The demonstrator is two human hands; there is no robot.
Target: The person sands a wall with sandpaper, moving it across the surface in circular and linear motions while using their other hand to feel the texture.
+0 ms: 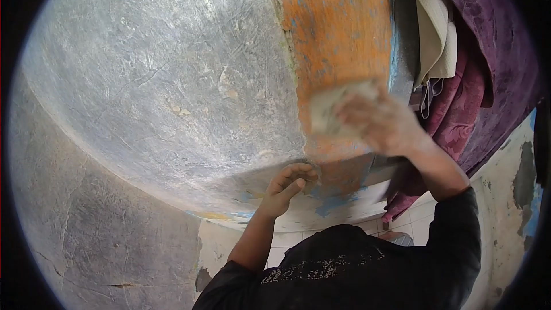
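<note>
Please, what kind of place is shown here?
Probably a room under renovation: rough grey plaster wall, an orange painted strip being rubbed with a sanding sheet, cloths hanging beside.

purple cloth, cream cloth, tiled floor

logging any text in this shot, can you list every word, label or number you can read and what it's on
None can be read.
Black shirt: a pale speckled print across it, too blurred to tell letters from pattern.
Sanding pad under the right hand: motion-blurred, no marking legible.
Orange painted surface, grey wall and purple cloth: no lettering seen.
</note>
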